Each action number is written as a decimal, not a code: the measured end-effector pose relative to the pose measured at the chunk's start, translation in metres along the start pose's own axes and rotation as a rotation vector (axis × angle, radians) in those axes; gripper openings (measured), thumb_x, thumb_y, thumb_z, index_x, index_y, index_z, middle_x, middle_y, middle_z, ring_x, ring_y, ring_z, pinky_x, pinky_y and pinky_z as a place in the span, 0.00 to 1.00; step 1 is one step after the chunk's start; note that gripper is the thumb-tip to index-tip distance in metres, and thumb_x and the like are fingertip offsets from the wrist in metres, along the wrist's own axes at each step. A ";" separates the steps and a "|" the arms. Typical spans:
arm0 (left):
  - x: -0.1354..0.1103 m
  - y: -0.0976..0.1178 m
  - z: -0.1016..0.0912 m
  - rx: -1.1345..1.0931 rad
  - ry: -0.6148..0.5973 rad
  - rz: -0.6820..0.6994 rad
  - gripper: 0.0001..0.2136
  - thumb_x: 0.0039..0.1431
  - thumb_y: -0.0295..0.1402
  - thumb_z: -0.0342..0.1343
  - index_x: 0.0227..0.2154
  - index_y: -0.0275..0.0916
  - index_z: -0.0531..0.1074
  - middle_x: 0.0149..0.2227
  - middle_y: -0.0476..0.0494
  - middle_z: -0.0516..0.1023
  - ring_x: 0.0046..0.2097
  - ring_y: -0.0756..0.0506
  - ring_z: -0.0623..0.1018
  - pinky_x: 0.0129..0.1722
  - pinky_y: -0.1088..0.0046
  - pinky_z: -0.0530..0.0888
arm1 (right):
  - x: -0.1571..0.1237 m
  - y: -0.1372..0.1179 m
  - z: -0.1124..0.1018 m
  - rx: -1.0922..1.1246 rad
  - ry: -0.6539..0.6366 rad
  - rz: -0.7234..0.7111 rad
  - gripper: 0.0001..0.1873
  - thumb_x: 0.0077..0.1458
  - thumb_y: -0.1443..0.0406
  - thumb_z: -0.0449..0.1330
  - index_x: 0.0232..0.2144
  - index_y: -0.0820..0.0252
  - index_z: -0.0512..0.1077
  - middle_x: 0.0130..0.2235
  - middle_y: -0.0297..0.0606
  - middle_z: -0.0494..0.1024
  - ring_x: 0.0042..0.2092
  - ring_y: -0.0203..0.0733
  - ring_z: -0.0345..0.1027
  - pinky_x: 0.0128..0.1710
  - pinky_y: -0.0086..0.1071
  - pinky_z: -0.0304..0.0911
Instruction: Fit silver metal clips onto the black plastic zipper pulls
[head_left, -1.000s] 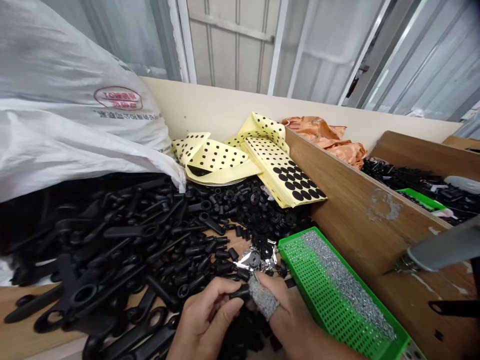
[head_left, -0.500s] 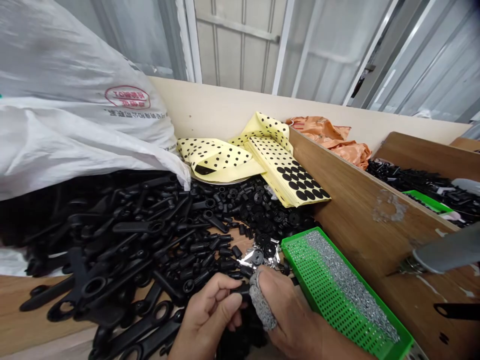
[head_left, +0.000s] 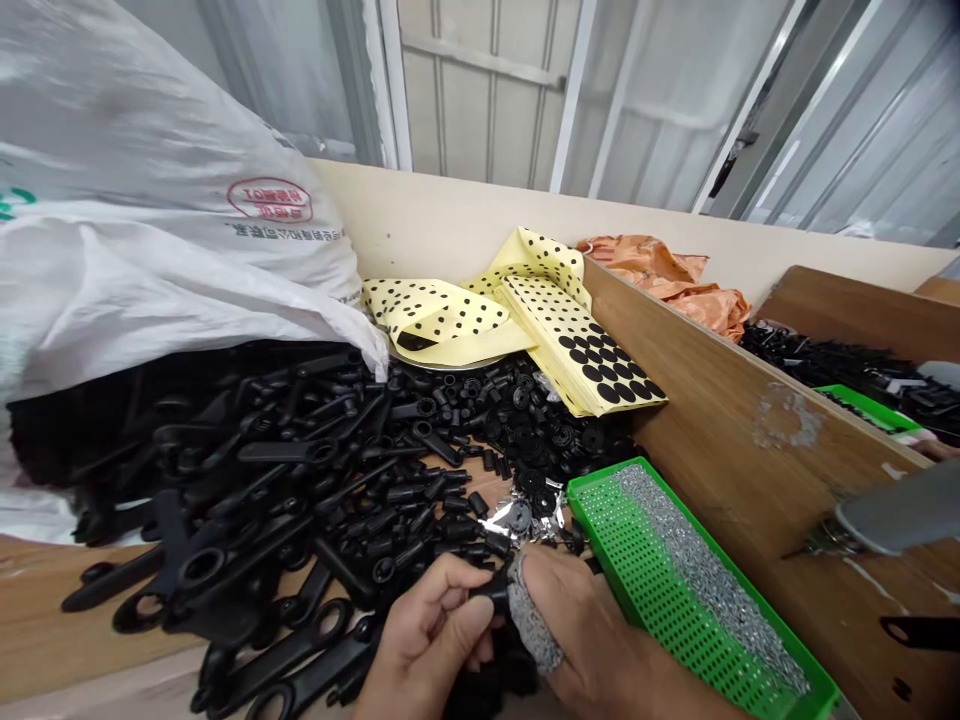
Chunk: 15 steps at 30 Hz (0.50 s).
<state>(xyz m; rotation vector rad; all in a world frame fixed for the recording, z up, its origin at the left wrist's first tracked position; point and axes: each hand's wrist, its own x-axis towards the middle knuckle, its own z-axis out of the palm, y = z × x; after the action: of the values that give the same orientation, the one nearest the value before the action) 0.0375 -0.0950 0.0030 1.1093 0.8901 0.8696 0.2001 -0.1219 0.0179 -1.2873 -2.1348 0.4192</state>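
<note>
Low in the middle, my left hand (head_left: pixel 435 635) pinches a short black plastic part (head_left: pixel 491 593) between thumb and fingers. Right beside it, my right hand (head_left: pixel 585 625) is closed round a grey, rough-textured wrapped piece (head_left: pixel 531 618), which meets the black part's end. Whatever else the right fist holds is hidden. Black plastic handles with ring ends (head_left: pixel 300 650) are heaped to the left of my hands. Beyond them lie small black cylinders (head_left: pixel 409 495), black discs (head_left: pixel 562 435) and shiny metal clips (head_left: pixel 517 518).
A green perforated tray (head_left: pixel 637 570) with small metal pieces (head_left: pixel 697 560) stands at right, along a wooden divider (head_left: pixel 720 420). A grey-bodied tool (head_left: pixel 892 515) juts in there. Yellow dotted sticker sheets (head_left: pixel 551 310) lie behind the heap. A large white sack (head_left: pixel 172 240) bulges at left.
The whole view has shifted slightly, so the scene sits a little further right. Both hands keep their grips together, and slightly more of the black part shows between them.
</note>
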 end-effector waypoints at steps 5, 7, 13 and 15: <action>0.002 -0.001 -0.006 0.244 -0.053 0.124 0.10 0.54 0.41 0.53 0.30 0.39 0.70 0.19 0.52 0.69 0.24 0.50 0.68 0.24 0.78 0.66 | 0.002 -0.009 -0.007 0.141 -0.121 0.223 0.06 0.53 0.69 0.46 0.25 0.58 0.58 0.27 0.33 0.66 0.29 0.36 0.61 0.29 0.28 0.54; 0.009 0.003 -0.010 0.398 -0.078 0.192 0.09 0.56 0.39 0.50 0.30 0.39 0.70 0.21 0.51 0.70 0.25 0.50 0.69 0.25 0.77 0.66 | 0.003 -0.006 -0.005 0.195 -0.128 0.325 0.06 0.54 0.70 0.46 0.27 0.57 0.60 0.30 0.33 0.68 0.34 0.36 0.63 0.33 0.27 0.56; 0.047 0.023 -0.024 0.817 -0.114 0.267 0.05 0.53 0.33 0.51 0.29 0.40 0.71 0.22 0.52 0.69 0.26 0.48 0.70 0.28 0.76 0.66 | 0.020 0.020 -0.008 0.109 -0.171 0.386 0.09 0.55 0.72 0.45 0.32 0.57 0.62 0.35 0.32 0.69 0.38 0.37 0.63 0.36 0.28 0.56; 0.059 0.026 -0.028 0.945 -0.113 0.298 0.04 0.52 0.31 0.50 0.29 0.41 0.70 0.24 0.51 0.70 0.28 0.47 0.71 0.30 0.74 0.67 | 0.029 0.033 -0.016 -0.079 -0.137 0.323 0.08 0.57 0.72 0.44 0.33 0.57 0.62 0.35 0.33 0.69 0.36 0.36 0.62 0.34 0.28 0.56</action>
<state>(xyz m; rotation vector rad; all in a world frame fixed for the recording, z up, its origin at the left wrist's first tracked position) 0.0318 -0.0261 0.0141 2.1278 1.0845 0.5993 0.2230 -0.0813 0.0216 -1.7019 -2.0734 0.5758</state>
